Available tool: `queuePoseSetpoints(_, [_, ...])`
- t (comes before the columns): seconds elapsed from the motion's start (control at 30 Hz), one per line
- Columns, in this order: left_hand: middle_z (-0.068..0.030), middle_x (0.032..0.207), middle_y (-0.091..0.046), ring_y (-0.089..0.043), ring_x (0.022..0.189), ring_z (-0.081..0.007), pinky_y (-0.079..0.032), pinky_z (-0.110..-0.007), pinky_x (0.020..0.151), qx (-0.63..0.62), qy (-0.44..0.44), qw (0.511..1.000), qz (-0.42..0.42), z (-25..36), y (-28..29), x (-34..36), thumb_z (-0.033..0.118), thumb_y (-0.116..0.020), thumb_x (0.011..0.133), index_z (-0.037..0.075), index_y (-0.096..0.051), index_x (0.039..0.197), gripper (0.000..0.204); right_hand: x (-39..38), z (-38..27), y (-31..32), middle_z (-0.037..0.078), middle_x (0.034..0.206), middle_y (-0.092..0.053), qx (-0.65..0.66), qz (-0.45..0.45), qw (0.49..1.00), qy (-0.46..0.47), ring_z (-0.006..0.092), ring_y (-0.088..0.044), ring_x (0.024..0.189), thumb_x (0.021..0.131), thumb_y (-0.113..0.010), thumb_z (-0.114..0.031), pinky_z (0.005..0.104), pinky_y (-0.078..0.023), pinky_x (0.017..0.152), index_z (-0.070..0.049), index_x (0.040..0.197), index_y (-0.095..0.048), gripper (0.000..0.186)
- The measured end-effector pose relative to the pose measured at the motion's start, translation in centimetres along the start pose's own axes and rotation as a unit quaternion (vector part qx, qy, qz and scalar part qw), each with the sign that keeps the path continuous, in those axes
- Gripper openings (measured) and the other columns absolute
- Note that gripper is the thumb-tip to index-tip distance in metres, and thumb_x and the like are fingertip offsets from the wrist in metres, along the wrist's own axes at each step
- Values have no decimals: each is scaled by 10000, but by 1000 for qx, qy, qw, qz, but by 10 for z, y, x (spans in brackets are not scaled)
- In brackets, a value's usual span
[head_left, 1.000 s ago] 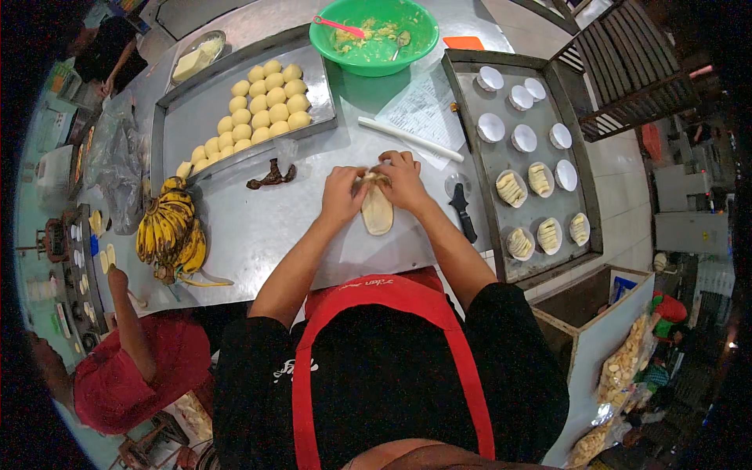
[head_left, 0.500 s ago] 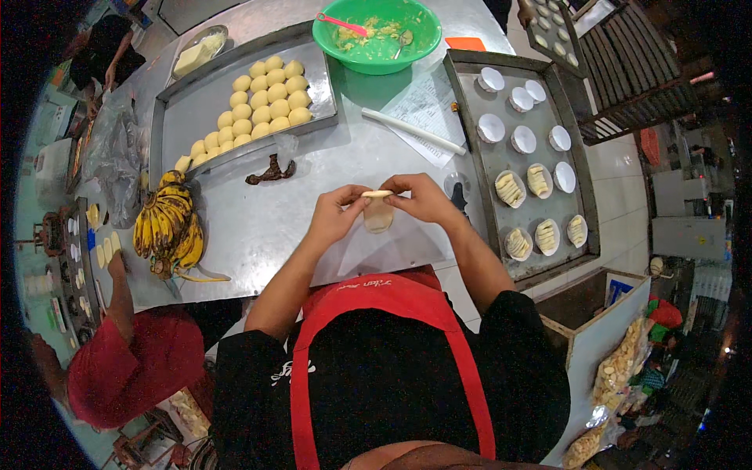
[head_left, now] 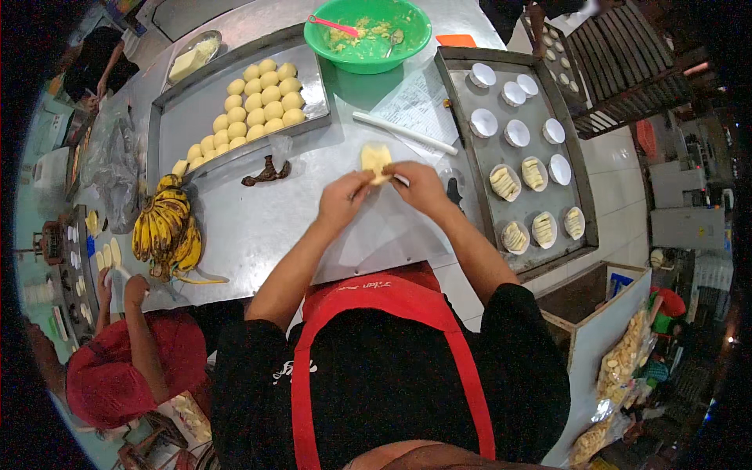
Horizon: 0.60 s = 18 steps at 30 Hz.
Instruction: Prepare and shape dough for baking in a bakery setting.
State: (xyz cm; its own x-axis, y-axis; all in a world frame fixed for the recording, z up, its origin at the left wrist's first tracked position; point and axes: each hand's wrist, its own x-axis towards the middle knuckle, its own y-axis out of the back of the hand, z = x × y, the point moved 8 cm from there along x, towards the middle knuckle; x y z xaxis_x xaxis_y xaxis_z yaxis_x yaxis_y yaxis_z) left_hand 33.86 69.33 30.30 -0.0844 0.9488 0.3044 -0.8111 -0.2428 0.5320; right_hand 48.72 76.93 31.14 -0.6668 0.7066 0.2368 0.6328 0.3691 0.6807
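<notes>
A small flattened piece of dough (head_left: 376,157) stretches away from me over the metal table, at the middle of its near side. My left hand (head_left: 343,196) pinches the left corner of its near edge. On the opposite corner, my right hand (head_left: 419,186) has its fingers closed on the same edge. Just beyond the dough lies a white rolling rod (head_left: 404,133), slanting down to the right. To the right, a metal tray (head_left: 505,235) holds several white paper cups (head_left: 483,124), some with slashed dough pieces (head_left: 504,182) in them.
Round dough balls (head_left: 272,95) fill part of another tray (head_left: 188,106) at the far left. A green bowl (head_left: 368,59) with yellowish filling stands at the back. Bananas (head_left: 164,227) lie left, near another person's hands (head_left: 135,294). A dark peel (head_left: 266,172) sits mid-table.
The dough hung from my fingers toward me; now it extends away from me, its near edge pinched. The person at left has brought a second hand into view.
</notes>
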Motion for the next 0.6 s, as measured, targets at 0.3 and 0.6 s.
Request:
queuePoseSetpoints(0.3, [-191,1360,-578,-518,1313,-351,-414,-480,1092,156,-129,976,-83,11,-48,-62,156,-722,837,31,-654,1209,399,-83,-4,-34,151,1411,-543,-165,-58,982,72,305,-476,1347,830,-660,-115,455,-380,1114,-59,1254,-604,431])
queuePoseSetpoints(0.6, [-197,1530,-395,-357,1435,-345,-277,-514,1170,259,-111,948,-145,-6,-38,-17,293,-649,890,1,-438,1438,656,-117,45,57,233,1221,-556,-302,23,889,-343,414,-559,1103,751,-717,-79,465,-471,948,7,1286,-495,585])
